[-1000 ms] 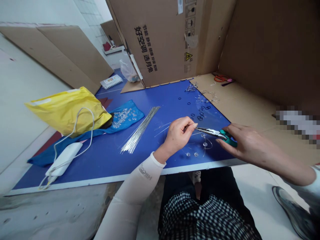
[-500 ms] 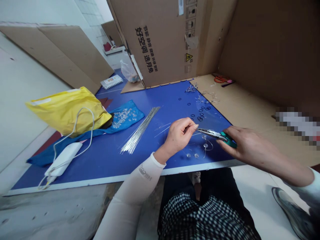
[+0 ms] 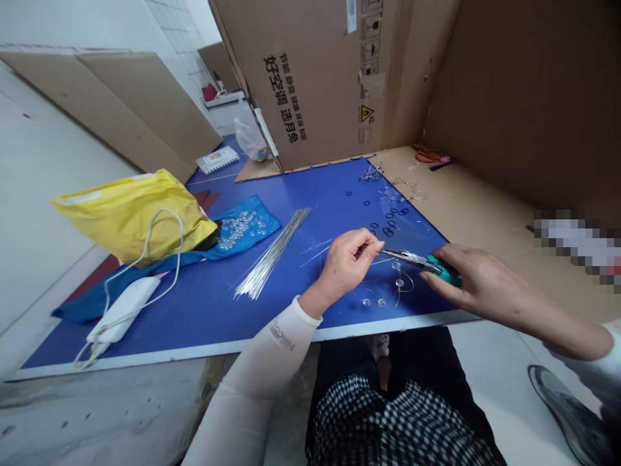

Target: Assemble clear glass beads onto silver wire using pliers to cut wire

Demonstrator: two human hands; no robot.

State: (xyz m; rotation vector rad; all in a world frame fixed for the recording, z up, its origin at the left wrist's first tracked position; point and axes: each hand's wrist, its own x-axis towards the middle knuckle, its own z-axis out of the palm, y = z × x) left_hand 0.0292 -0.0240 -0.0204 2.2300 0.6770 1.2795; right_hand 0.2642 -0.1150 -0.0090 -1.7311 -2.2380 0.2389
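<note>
My right hand is closed around the green handles of needle-nose pliers. The pliers point left, and their tips meet the fingertips of my left hand. That hand is pinched closed on something thin, mostly hidden by the fingers; I cannot make out what it is. Below the pliers, clear beads lie on the blue tabletop, some with thin wire curving round them. A bundle of straight silvery wires lies left of my left hand. Small black rings are scattered beyond the pliers.
More clear beads sit on a blue cloth beside a yellow bag. A white power bank with a cable lies at the front left. Tall cardboard stands behind. Orange-handled scissors and wired bead pieces lie at the back right.
My right hand and the pliers have shifted very slightly to the right. My left hand stays in nearly the same place, still pinched.
</note>
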